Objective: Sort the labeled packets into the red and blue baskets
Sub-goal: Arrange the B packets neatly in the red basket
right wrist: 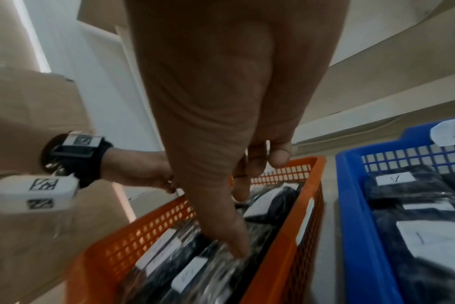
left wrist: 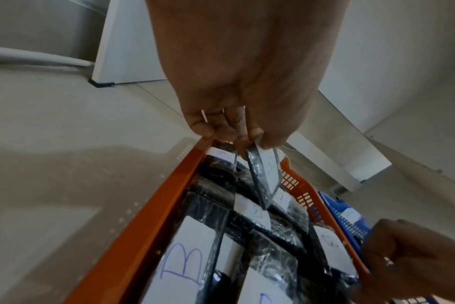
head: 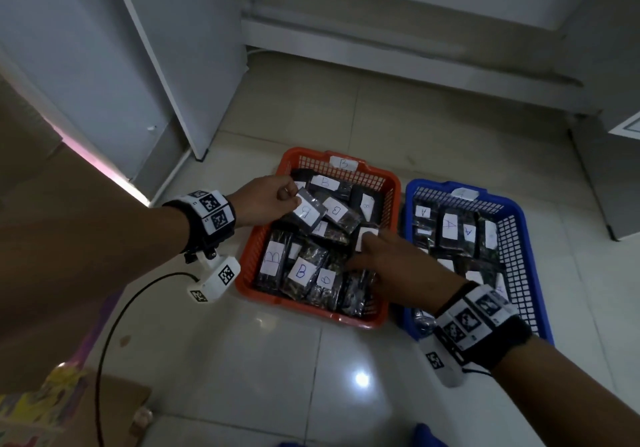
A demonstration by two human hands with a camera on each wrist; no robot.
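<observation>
Placing a B packet (head: 306, 208), pinched in the left hand (head: 265, 201), over the red basket (head: 250, 249) at frame centre (blue basket (head: 530, 256) just right). Right hand (head: 388, 263) flat on packets, fingers loose. Next: just letting go.

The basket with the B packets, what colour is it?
Red, leaning orange: the basket shows best in the head view, beside a blue one.

Red basket (head: 252, 256), blue basket (head: 530, 259), black packets (head: 273, 263) with white labels.
</observation>
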